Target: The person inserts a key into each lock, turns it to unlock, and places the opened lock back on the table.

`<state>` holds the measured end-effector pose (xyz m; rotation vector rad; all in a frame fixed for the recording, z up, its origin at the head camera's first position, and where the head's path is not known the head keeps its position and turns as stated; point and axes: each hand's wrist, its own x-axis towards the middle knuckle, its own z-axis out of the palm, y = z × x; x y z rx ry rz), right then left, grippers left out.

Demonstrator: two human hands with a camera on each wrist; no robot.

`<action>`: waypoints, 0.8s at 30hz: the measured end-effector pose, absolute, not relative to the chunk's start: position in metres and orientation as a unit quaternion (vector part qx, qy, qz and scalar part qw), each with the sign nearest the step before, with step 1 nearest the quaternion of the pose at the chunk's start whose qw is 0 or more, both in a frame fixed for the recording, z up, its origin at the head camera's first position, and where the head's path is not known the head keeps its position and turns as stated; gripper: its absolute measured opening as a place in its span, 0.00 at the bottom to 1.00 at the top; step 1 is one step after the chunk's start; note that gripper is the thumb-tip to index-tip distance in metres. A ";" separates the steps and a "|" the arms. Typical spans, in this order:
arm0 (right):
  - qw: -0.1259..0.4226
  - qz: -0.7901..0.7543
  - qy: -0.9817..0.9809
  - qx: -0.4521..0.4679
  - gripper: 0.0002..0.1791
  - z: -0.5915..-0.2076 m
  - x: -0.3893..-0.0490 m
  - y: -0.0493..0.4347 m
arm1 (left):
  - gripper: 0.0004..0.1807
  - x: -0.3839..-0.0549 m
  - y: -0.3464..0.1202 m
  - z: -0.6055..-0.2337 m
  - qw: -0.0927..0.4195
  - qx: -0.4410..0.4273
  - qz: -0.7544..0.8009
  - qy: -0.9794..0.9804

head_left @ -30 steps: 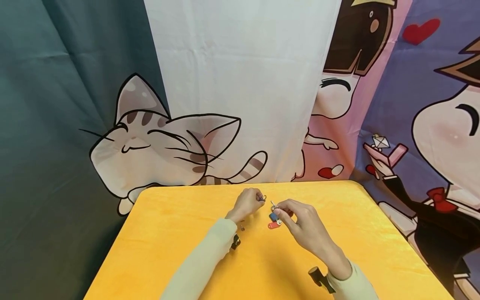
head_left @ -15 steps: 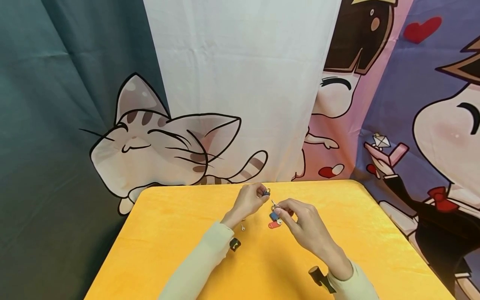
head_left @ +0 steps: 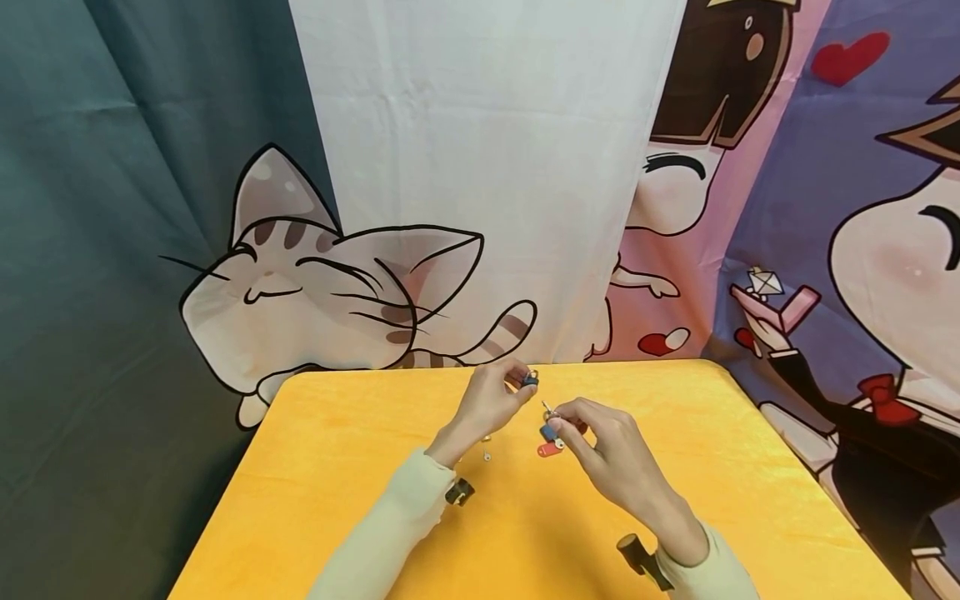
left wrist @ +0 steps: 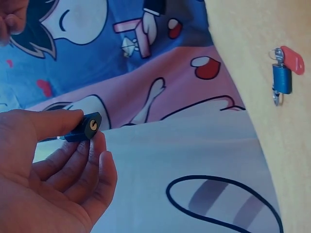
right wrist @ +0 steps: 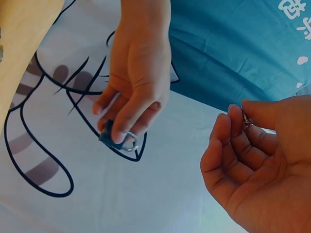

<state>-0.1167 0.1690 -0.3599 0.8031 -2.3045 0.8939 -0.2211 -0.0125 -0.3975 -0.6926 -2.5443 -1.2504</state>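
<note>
Blue padlock (left wrist: 86, 130) is up off the yellow table (head_left: 330, 450), keyhole showing on my left wrist feed, and the left hand (head_left: 483, 404) has it pinched between thumb and fingertips. Right hand (head_left: 613, 454) is near it, thumb and fingertips closed on some small metal piece (right wrist: 247, 119). Second padlock (left wrist: 282, 79) lies below with a red tag (left wrist: 293, 60).

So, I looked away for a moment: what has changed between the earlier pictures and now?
The left hand and the blue padlock it holds moved up in the head view. Nothing was visibly taken hold of or let go. The right hand stayed put, pinching a small metal piece; the red tag stayed too.
</note>
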 end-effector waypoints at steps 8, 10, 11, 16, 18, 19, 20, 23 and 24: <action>0.266 0.335 -0.853 0.297 0.07 -0.358 -0.115 0.167 | 0.06 -0.210 -0.023 -0.387 0.137 -0.251 -0.456 -0.843; 0.264 0.339 -0.853 0.297 0.07 -0.358 -0.115 0.166 | 0.07 -0.207 -0.026 -0.384 0.142 -0.253 -0.462 -0.838; 0.265 0.341 -0.851 0.298 0.07 -0.358 -0.115 0.166 | 0.07 -0.205 -0.027 -0.383 0.146 -0.254 -0.464 -0.836; 0.269 0.350 -0.844 0.303 0.08 -0.357 -0.115 0.165 | 0.09 -0.199 -0.032 -0.377 0.165 -0.250 -0.497 -0.814; 0.271 0.352 -0.843 0.304 0.08 -0.357 -0.115 0.164 | 0.09 -0.196 -0.034 -0.375 0.169 -0.247 -0.519 -0.801; 0.272 0.353 -0.842 0.306 0.08 -0.357 -0.115 0.164 | 0.08 -0.195 -0.035 -0.374 0.170 -0.247 -0.531 -0.793; 0.272 0.353 -0.841 0.306 0.08 -0.357 -0.115 0.163 | 0.08 -0.193 -0.036 -0.374 0.171 -0.245 -0.541 -0.786; 0.271 0.355 -0.840 0.308 0.07 -0.357 -0.115 0.162 | 0.07 -0.189 -0.039 -0.371 0.172 -0.241 -0.568 -0.768; 0.271 0.356 -0.839 0.309 0.07 -0.357 -0.115 0.162 | 0.07 -0.187 -0.039 -0.370 0.172 -0.240 -0.575 -0.763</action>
